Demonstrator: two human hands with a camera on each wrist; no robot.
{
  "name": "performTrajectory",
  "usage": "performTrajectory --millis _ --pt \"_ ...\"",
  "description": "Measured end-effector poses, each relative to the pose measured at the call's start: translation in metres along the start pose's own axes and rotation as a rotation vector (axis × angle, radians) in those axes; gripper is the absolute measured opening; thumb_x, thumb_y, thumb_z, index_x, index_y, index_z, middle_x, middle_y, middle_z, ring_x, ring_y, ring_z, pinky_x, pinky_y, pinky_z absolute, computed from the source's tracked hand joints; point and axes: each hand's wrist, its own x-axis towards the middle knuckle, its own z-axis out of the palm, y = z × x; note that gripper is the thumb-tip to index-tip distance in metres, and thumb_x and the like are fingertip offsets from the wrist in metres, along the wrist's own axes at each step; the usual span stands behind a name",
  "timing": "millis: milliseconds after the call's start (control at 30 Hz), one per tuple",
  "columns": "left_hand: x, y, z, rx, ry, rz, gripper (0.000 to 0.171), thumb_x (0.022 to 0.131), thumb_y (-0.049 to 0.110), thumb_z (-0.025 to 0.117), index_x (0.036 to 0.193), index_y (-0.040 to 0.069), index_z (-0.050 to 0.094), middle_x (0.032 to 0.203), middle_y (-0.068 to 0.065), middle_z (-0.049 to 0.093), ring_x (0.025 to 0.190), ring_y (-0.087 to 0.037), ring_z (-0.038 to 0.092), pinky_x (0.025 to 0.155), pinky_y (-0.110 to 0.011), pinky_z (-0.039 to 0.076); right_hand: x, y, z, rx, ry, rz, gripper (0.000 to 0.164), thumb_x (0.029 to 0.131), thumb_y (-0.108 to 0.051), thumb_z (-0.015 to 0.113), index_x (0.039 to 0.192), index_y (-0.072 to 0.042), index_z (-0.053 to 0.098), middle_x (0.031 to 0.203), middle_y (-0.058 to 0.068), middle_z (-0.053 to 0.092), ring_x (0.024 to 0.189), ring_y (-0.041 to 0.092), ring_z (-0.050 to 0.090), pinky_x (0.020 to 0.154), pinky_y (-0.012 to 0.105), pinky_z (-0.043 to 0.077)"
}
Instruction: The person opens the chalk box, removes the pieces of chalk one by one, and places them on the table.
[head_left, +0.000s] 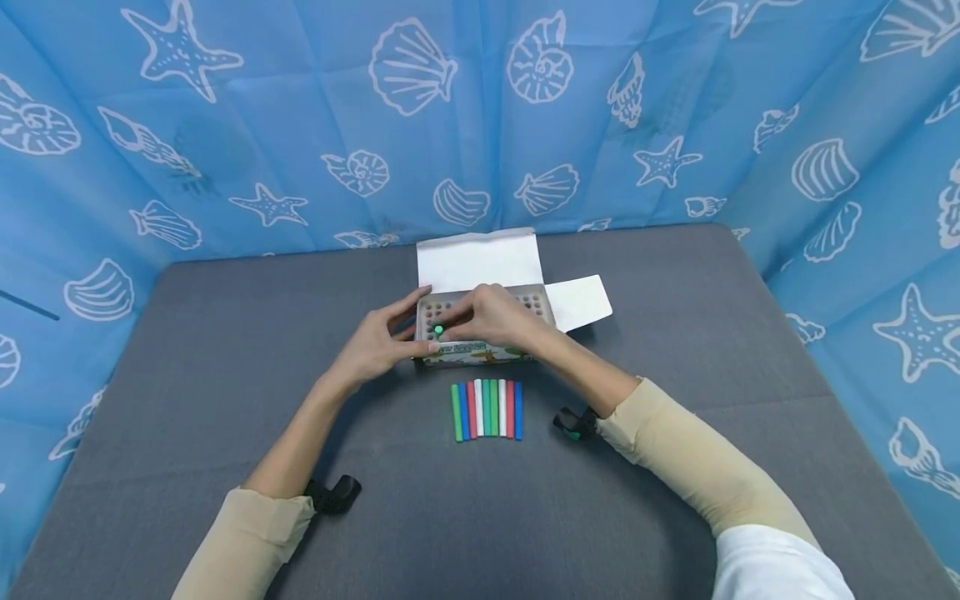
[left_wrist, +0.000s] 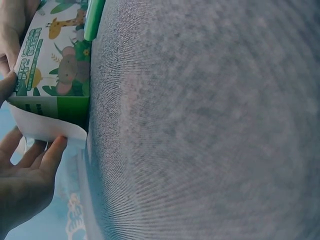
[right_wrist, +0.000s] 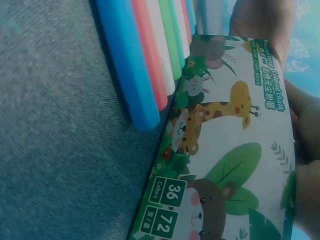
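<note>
A printed cardboard chalk box stands open, its inner tray of round holes facing up. My left hand grips the left end, thumb at the front corner. In the left wrist view the fingers of that hand lie against a white end flap. Reaching over the tray, my right hand pinches a green chalk stick at the left side of the holes. The right wrist view shows the animal-printed front of the box; the pinched stick is hidden there.
In front of the box lies a row of several chalk sticks, green, blue, red and white. The white lid is folded back, and a side flap sticks out right. A shell-patterned blue curtain hangs behind the grey table.
</note>
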Motion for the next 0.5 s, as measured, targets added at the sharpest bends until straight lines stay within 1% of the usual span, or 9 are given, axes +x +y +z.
performTrajectory --millis 100,167,233,333,400,500 --pt "0.0007 -0.0012 -0.0008 -0.001 0.002 0.004 0.083 0.088 0.022 0.079 0.156 0.026 0.033 0.163 -0.008 0.022 0.147 -0.032 0.027 0.116 -0.047 0.037 0.0008 -0.0010 0.0011 -0.010 0.021 0.003 0.022 0.089 -0.021 0.077 0.110 -0.014 0.078 0.095 -0.002 0.076 0.049 0.011 0.043 0.050 0.022 0.039" --pt "0.0009 -0.0013 -0.0006 -0.004 0.001 0.003 0.083 0.088 0.022 0.079 0.156 0.027 0.033 0.163 -0.007 0.021 0.147 -0.031 0.027 0.116 -0.047 0.037 0.0009 -0.0015 0.0022 -0.014 0.034 0.004 0.021 0.089 -0.022 0.077 0.109 -0.014 0.079 0.095 -0.001 0.076 0.050 0.012 0.048 0.050 0.022 0.040" --pt "0.0011 -0.0013 -0.0002 -0.007 -0.001 0.003 0.083 0.087 0.023 0.079 0.156 0.027 0.033 0.163 -0.007 0.022 0.146 -0.031 0.028 0.115 -0.047 0.038 0.0003 -0.0018 0.0032 -0.022 0.046 -0.002 0.020 0.090 -0.023 0.076 0.108 -0.014 0.079 0.098 -0.001 0.076 0.057 0.009 0.057 0.053 0.022 0.045" --pt "0.0012 -0.0013 0.0006 -0.008 0.002 -0.004 0.083 0.087 0.025 0.079 0.156 0.028 0.033 0.163 -0.006 0.023 0.146 -0.030 0.029 0.115 -0.045 0.038 -0.0005 -0.0011 0.0045 -0.029 0.067 -0.030 0.021 0.092 -0.023 0.073 0.110 -0.013 0.078 0.101 -0.002 0.075 0.070 0.007 0.065 0.060 0.023 0.052" --pt "0.0011 -0.0016 0.0009 -0.011 0.004 -0.003 0.083 0.087 0.024 0.079 0.156 0.028 0.033 0.163 -0.006 0.023 0.146 -0.030 0.029 0.116 -0.045 0.038 -0.0012 -0.0008 0.0050 -0.033 0.081 -0.047 0.021 0.094 -0.023 0.072 0.111 -0.012 0.077 0.100 -0.002 0.075 0.075 0.005 0.067 0.065 0.024 0.055" --pt "0.0009 -0.0020 0.0011 -0.011 0.008 -0.003 0.083 0.088 0.024 0.079 0.156 0.027 0.033 0.162 -0.005 0.024 0.147 -0.028 0.028 0.117 -0.044 0.036 -0.0018 -0.0002 0.0059 -0.027 0.101 -0.062 0.022 0.095 -0.023 0.069 0.113 -0.012 0.075 0.100 -0.003 0.074 0.076 0.007 0.066 0.067 0.024 0.056"
